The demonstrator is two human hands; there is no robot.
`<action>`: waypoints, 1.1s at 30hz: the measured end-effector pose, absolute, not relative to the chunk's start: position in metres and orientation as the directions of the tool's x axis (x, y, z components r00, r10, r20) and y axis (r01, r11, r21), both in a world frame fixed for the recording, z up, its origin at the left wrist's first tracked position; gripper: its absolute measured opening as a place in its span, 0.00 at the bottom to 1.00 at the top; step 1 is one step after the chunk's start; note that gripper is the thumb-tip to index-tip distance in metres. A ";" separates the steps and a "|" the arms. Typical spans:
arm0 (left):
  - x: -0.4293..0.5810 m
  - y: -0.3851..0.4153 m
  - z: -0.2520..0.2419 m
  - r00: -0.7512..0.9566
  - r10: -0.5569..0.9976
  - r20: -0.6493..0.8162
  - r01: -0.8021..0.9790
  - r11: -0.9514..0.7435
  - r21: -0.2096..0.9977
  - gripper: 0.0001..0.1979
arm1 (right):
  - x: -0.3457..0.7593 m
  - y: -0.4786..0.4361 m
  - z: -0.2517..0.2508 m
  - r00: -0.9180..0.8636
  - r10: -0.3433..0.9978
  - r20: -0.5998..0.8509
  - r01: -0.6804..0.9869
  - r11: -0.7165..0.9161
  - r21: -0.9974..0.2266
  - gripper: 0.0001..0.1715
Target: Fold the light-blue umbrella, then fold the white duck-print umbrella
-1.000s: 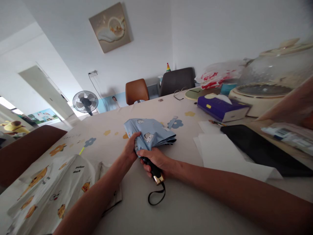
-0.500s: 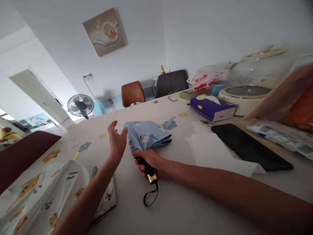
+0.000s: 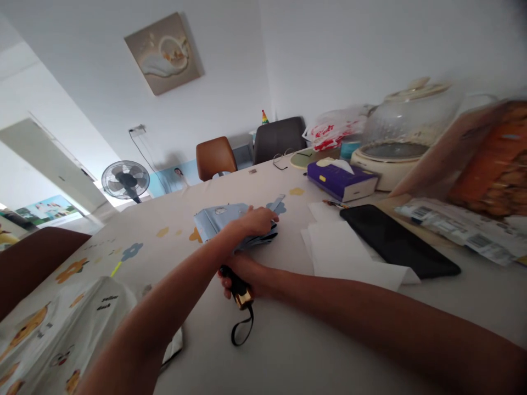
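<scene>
A folded light-blue umbrella (image 3: 208,220) with small printed figures lies over the table, its canopy pleats gathered to the right. My right hand (image 3: 246,270) is closed around its base, where the canopy meets the black handle (image 3: 236,283). The handle ends in a gold cap (image 3: 244,299) with a black wrist loop (image 3: 242,332) hanging from it. Reaching across on top, my left hand (image 3: 259,221) has its fingers curled on the pleated right edge of the canopy. A blue strap (image 3: 278,202) sticks out just beyond those fingers.
White papers (image 3: 349,255) and a black tablet-like slab (image 3: 397,241) lie to the right. Behind them are a purple tissue box (image 3: 337,180), a glass-lidded pot (image 3: 405,131) and food packages (image 3: 465,225). A duck-print cloth (image 3: 86,323) covers the near left.
My left hand has moved right from the canopy's left side, across the umbrella, onto its pleated right edge. My right hand keeps its hold. The whole view has shifted slightly.
</scene>
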State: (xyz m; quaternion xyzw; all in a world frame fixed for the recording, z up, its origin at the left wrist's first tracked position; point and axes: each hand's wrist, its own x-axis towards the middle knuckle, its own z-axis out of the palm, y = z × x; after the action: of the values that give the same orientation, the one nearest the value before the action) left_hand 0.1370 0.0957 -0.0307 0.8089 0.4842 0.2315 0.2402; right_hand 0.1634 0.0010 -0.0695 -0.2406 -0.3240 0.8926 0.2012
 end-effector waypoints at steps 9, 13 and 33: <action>0.130 0.091 -0.017 0.395 0.874 0.284 0.669 -0.485 0.562 0.12 | 0.163 0.000 -0.069 -0.794 0.531 -0.296 -0.225 -0.709 -0.669 0.12; 0.119 0.076 0.009 0.271 0.834 0.480 0.646 -0.527 0.552 0.10 | 0.164 -0.001 -0.064 -0.786 0.530 -0.317 -0.214 -0.715 -0.666 0.11; -0.045 -0.040 -0.043 -0.521 0.706 0.480 0.442 -0.258 0.859 0.02 | 0.176 -0.003 -0.047 -0.768 0.554 -0.322 -0.229 -0.707 -0.669 0.15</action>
State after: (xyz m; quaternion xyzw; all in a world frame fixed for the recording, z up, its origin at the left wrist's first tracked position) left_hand -0.0453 -0.0403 -0.0435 0.4783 0.6002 0.6326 0.1043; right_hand 0.1764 -0.0033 -0.0473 -0.2596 -0.3127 0.8866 0.2207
